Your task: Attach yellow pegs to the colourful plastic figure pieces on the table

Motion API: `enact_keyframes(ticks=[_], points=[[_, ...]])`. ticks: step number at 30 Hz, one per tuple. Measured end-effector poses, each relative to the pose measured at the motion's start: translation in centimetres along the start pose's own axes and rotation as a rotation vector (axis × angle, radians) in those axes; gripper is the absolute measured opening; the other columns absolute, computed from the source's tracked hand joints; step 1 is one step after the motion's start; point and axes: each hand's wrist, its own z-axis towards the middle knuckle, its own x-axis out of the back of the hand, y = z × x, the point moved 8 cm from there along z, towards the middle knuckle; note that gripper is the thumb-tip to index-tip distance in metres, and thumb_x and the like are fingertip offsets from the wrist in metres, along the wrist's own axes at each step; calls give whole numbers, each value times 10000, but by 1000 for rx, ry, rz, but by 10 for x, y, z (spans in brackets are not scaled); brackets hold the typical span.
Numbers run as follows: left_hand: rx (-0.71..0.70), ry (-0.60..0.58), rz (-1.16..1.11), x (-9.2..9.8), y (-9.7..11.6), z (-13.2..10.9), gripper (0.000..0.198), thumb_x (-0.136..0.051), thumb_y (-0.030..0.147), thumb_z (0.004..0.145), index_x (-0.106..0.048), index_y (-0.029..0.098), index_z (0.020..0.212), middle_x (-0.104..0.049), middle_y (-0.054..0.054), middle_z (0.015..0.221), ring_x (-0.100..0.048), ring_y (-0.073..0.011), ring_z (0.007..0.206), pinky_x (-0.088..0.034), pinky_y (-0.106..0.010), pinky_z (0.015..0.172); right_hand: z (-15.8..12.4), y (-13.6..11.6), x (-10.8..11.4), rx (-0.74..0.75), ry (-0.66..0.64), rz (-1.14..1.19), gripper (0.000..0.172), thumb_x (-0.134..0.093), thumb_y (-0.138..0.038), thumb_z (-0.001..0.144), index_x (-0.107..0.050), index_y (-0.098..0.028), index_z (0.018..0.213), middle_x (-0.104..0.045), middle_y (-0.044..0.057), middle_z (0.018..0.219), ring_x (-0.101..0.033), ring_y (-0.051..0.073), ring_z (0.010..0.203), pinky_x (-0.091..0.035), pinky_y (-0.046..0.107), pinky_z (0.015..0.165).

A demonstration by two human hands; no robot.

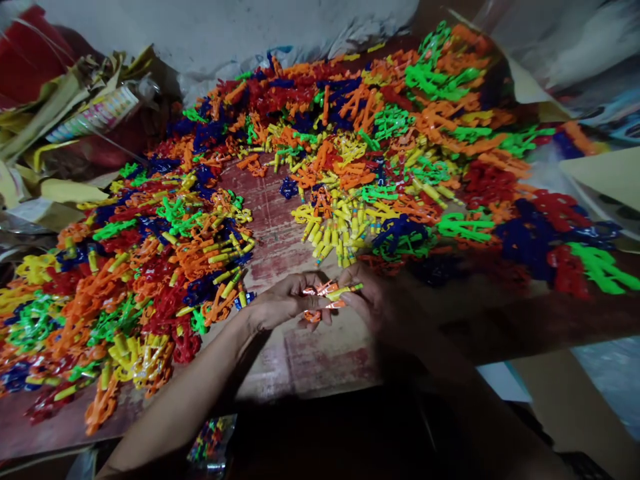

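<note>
Near the table's front edge, my left hand (285, 300) is closed on an orange plastic piece (313, 315). My right hand (367, 293), close beside it and in shadow, pinches a small yellow tube (344, 292) that lies against the orange piece. The fingers of both hands nearly meet, and part of the orange piece is hidden by them. Just beyond the hands lies a heap of yellow tubes (333, 230). A dark blue piece (243, 300) rests on the table close to my left wrist.
Piles of orange, red, green, blue and yellow plastic pieces (165, 267) cover the wooden table (270, 233) on the left, back and right. A red container (33, 53) and crumpled yellow wrapping (70, 190) are at the left. Cardboard (575, 400) shows below the table at right.
</note>
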Motion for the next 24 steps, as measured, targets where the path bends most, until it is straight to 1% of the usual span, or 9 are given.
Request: enact_keyframes(ticks=[4, 7, 9, 11, 14, 16, 19, 22, 24], points=[[3, 46, 108, 5, 5, -14, 481, -723, 575, 798, -582, 141, 947, -674, -53, 752, -549, -99, 506, -412, -202, 455, 2, -7, -20, -2, -32, 208, 149, -498, -205, 897, -554, -213, 1036, -685, 31, 901, -656, 163, 781, -506, 267, 698], [47, 213, 359, 46, 29, -54, 460, -650, 596, 842, -620, 159, 982, -707, -64, 824, -636, -155, 650, -500, -245, 581, 10, -3, -35, 33, -10, 393, 389, -496, -239, 925, -423, -224, 1307, -660, 40, 1021, -648, 141, 745, -525, 265, 671], [39, 523, 606, 97, 63, -98, 415, -599, 571, 876, -628, 182, 1016, -728, -69, 909, -683, -207, 803, -525, -282, 690, 20, 0, -28, 65, 116, 239, 401, -488, -245, 950, -408, -215, 1342, -639, 57, 1055, -628, 152, 766, -521, 285, 691], [167, 927, 1015, 146, 100, -147, 350, -591, 480, 889, -645, 186, 1070, -736, -74, 960, -687, -250, 845, -525, -323, 726, 30, -8, -20, 127, 195, -99, 269, -481, -189, 953, -530, -194, 1217, -634, 77, 1030, -606, 199, 883, -503, 338, 794], [334, 1394, 1545, 170, 143, -189, 414, -578, 396, 903, -627, 156, 1237, -691, -159, 1183, -634, -370, 1077, -505, -473, 873, 45, -30, -30, 269, 107, -580, 220, -527, -67, 880, -639, -179, 1033, -639, 110, 1021, -552, 265, 997, -450, 406, 876], [238, 1443, 1660, 160, 151, -176, 436, -541, 372, 928, -601, 149, 1299, -671, -174, 1237, -617, -366, 1133, -496, -475, 915, 54, -38, -39, 314, 75, -761, 240, -558, -33, 841, -662, -172, 1006, -646, 121, 1027, -546, 273, 967, -439, 414, 845], [35, 1190, 1603, 133, 140, -115, 355, -487, 306, 955, -637, 172, 1247, -716, -130, 1156, -681, -279, 1033, -512, -360, 884, 64, -39, -50, 356, 94, -859, 221, -571, -40, 844, -671, -171, 992, -656, 111, 998, -557, 272, 918, -434, 419, 796], [76, 966, 1511, 121, 128, -46, 311, -469, 282, 965, -667, 189, 1185, -741, -125, 1045, -704, -279, 980, -518, -339, 814, 72, -34, -61, 433, 104, -888, 237, -553, -46, 852, -666, -166, 1022, -666, 97, 994, -574, 270, 900, -441, 421, 781], [134, 947, 1455, 126, 128, -8, 296, -462, 276, 969, -681, 176, 1141, -739, -149, 992, -703, -301, 985, -516, -359, 811, 74, -29, -64, 471, 140, -908, 272, -551, -46, 842, -662, -143, 1071, -677, 115, 1049, -586, 278, 942, -452, 430, 822]])
